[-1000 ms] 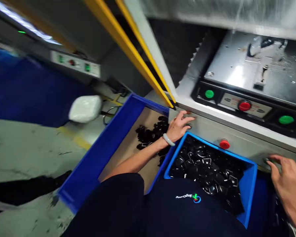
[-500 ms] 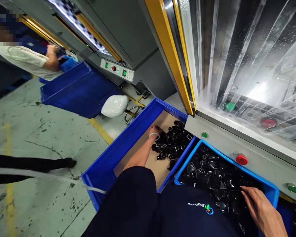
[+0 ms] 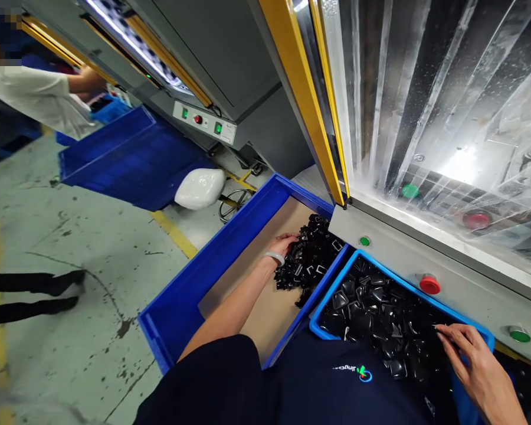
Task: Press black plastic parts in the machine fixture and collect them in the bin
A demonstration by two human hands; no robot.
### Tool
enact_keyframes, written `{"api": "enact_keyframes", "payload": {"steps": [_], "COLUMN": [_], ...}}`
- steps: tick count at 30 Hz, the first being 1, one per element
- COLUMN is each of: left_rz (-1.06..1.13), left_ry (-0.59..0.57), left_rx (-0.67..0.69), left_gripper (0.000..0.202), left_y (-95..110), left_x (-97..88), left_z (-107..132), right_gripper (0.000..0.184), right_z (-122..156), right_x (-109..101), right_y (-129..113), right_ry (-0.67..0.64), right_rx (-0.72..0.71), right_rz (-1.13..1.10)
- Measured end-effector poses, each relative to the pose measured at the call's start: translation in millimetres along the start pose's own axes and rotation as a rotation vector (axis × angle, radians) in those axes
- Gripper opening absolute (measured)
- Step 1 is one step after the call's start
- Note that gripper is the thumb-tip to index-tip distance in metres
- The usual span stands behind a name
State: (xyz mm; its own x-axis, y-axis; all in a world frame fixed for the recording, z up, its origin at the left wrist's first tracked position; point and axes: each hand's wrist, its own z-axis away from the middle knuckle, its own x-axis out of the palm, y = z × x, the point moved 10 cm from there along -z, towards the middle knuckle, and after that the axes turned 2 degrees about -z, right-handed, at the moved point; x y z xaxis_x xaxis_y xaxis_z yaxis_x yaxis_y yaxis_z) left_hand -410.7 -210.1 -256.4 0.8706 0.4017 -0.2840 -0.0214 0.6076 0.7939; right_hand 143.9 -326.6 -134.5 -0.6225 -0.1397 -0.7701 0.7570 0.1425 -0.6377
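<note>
My left hand (image 3: 285, 244) reaches into the long blue bin (image 3: 212, 277) on the floor and rests on a heap of small black parts (image 3: 312, 262); its fingers curl into the pile, and what they grip is hidden. A pale bangle sits on that wrist. My right hand (image 3: 473, 360) lies over the black parts (image 3: 376, 319) filling the smaller blue bin (image 3: 331, 301) on my lap, fingers stretched and slightly spread, fingertips touching the parts.
A machine front with a green button (image 3: 364, 241), a red button (image 3: 429, 284) and another green button (image 3: 519, 334) stands just beyond the bins, with yellow-framed clear curtains above. A white bundle (image 3: 200, 188) lies on the floor. Another person works at far left beside a blue bin (image 3: 128, 156).
Both hands left the machine's front panel buttons. The left went down into the long bin's parts, the right onto the lap bin's parts. The curtain now covers the machine.
</note>
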Motion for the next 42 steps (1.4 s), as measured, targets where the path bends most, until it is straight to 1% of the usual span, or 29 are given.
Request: {"api": "enact_keyframes", "payload": {"steps": [2,4,7,9,12,14,17,19,20,22,24,28,30,32,34,36,37,38,40,41,42], "left_rz": [0.063,0.121,0.203,0.256,0.333,0.343,0.252,0.160,0.115,0.037,-0.039,-0.167,-0.209,-0.234,-0.228,-0.196,-0.173,-0.145,-0.075,-0.033,0.010], "left_ry": [-0.041,-0.089,-0.172,-0.263,-0.472,-0.600,-0.740,-0.818,-0.845,-0.865,-0.844,-0.730,-0.714,-0.736,-0.752,-0.760,-0.750,-0.724,-0.653,-0.624,-0.606], "left_rx": [-0.039,-0.063,-0.072,-0.074,-0.047,0.007,0.090,0.138,0.166,0.238,0.356,0.744,0.918,1.025,1.057,1.014,0.989,0.974,0.975,0.979,0.979], "left_gripper": [0.032,0.034,0.027,0.023,0.025,0.032,0.048,0.058,0.060,0.062,0.061,0.061,0.056,0.046,0.034,0.025,0.022,0.020,0.017,0.016,0.015], "left_y": [1.9,8.4,26.1,40.6,65.4,81.9,97.5,102.7,105.0,110.3,118.8,145.1,154.2,161.0,172.1,190.0,202.5,217.5,252.4,270.3,287.3], "left_x": [15.3,30.7,51.3,68.5,107.6,137.5,181.1,206.6,217.0,232.3,241.3,247.3,251.0,257.0,263.2,271.2,275.5,279.8,289.9,296.8,305.4], "left_z": [10.6,21.9,43.0,63.4,107.8,142.0,188.7,212.9,222.0,234.3,241.7,259.7,272.2,280.2,278.3,265.2,256.0,245.9,226.1,217.2,209.1], "right_gripper": [0.031,0.030,0.033,0.036,0.034,0.029,0.021,0.019,0.019,0.019,0.022,0.026,0.027,0.028,0.029,0.030,0.030,0.030,0.033,0.039,0.051], "right_z": [-3.9,-7.5,-14.8,-21.9,-38.2,-52.9,-73.5,-82.3,-84.6,-85.9,-84.6,-84.0,-86.0,-91.3,-103.5,-126.1,-141.8,-159.9,-200.6,-223.7,-249.9], "right_x": [0.6,-0.3,-7.6,-14.0,-19.8,-23.2,-31.3,-34.6,-35.3,-36.5,-38.5,-45.2,-49.5,-54.4,-61.5,-80.8,-98.4,-121.5,-174.4,-197.3,-214.8], "right_y": [-1.4,-6.0,-19.1,-29.8,-53.0,-75.1,-106.4,-118.2,-119.8,-115.9,-107.0,-87.6,-79.1,-72.6,-70.8,-73.8,-76.4,-79.8,-87.6,-90.1,-88.9], "right_ry": [-0.024,-0.025,0.038,0.099,0.156,0.180,0.221,0.219,0.212,0.201,0.200,0.216,0.227,0.220,0.175,0.164,0.206,0.286,0.519,0.620,0.676], "right_rx": [0.010,0.031,0.084,0.145,0.214,0.197,0.115,0.078,0.079,0.107,0.140,0.172,0.181,0.190,0.181,0.136,0.100,0.054,-0.024,-0.033,-0.005], "right_rz": [0.001,-0.010,-0.078,-0.149,-0.264,-0.346,-0.448,-0.473,-0.473,-0.459,-0.450,-0.480,-0.501,-0.515,-0.521,-0.495,-0.451,-0.377,-0.133,0.015,0.151]}}
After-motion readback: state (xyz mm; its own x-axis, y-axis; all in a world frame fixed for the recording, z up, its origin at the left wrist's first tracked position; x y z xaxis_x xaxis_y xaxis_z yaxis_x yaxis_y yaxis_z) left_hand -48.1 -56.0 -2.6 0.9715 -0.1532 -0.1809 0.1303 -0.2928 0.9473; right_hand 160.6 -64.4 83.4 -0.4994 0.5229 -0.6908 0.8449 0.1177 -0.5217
